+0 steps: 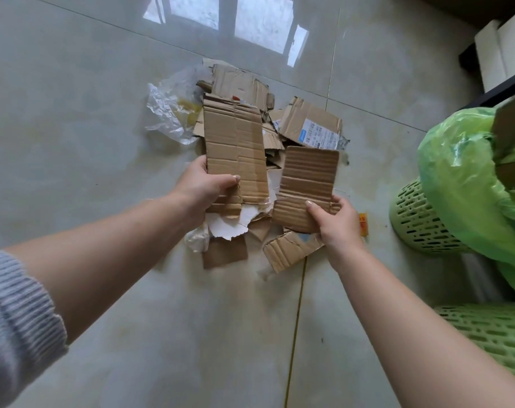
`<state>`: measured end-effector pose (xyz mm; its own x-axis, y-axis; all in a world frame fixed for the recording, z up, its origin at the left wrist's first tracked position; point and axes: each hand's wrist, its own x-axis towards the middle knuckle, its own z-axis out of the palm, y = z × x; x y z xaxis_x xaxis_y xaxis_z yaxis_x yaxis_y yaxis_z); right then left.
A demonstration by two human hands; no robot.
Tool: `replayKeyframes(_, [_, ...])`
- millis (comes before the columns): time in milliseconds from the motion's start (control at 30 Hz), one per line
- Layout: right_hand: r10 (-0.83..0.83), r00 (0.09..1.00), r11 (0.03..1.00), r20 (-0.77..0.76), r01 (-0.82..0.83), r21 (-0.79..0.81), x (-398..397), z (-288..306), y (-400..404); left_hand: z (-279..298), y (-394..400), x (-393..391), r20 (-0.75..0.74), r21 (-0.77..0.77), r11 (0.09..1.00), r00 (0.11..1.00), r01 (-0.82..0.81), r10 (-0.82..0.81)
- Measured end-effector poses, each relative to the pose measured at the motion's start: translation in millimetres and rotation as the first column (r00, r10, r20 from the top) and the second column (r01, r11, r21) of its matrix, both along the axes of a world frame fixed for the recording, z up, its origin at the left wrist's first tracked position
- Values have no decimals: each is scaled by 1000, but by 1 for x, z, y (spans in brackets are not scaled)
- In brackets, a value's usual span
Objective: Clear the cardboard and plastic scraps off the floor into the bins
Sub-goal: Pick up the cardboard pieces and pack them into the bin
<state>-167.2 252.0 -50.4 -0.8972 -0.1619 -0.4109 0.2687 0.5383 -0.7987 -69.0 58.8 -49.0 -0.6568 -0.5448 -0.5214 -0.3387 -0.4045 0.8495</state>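
While a heap of torn scraps [259, 136] covers the pale tiled floor [103, 128], the left hand [201, 188] pinches a long cardboard strip [235, 142] between thumb and fingers, and the right hand [334, 220] pinches a ribbed cardboard piece [306, 184] likewise; both pieces hide much of the pile beneath. Crumpled clear plastic [168, 110] pokes out at the heap's far left. At right, a green perforated bin [421, 219] with a green liner bag [462, 175] is cut off by the frame edge, as is a second bin [492, 337].
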Motion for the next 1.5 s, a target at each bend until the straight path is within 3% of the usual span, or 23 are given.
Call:
replayKeyframes(133, [-194, 974, 938, 114, 219, -269, 21, 44, 48, 46, 36, -17, -61, 54, 997, 997, 49, -45])
replayKeyframes(267, [-357, 934, 871, 19, 340, -356, 21, 116, 120, 137, 99, -62, -205, 37, 971, 953, 237, -224])
replayKeyframes(433, [-505, 858, 834, -91, 458, -309, -21, 213, 209, 248, 196, -115, -222, -20, 940, 915, 340, -336])
replayKeyframes(533, [-568, 814, 804, -118, 519, -289, -46, 248, 250, 284, 242, -136, -195, -125, 939, 920, 321, -340])
replayKeyframes(633, [-538, 827, 837, -164, 503, -214, -71, 260, 270, 300, 272, -156, -162, -228, 911, 909, 345, -385])
replayKeyframes(833, [-429, 874, 900, -229, 434, -32, -98, 237, 248, 264, 281, -190, -65, -348, 850, 894, 395, -442])
replayKeyframes(1133, [-371, 899, 838, -234, 433, 333, -145, 190, 212, 188, 269, -250, 51, -417, 712, 797, 564, -602])
replayKeyframes(1300, [-193, 957, 836, -218, 277, 475, -162, 154, 204, 143, 273, -268, 95, -502, 640, 773, 582, -628])
replayKeyframes(1433, [-46, 990, 817, -131, 113, 566, -172, 133, 206, 129, 283, -279, 233, -589, 460, 685, 665, -691])
replayKeyframes(1500, [-25, 994, 839, -105, 77, 538, -178, 129, 205, 126, 287, -283, 247, -573, 461, 679, 678, -692])
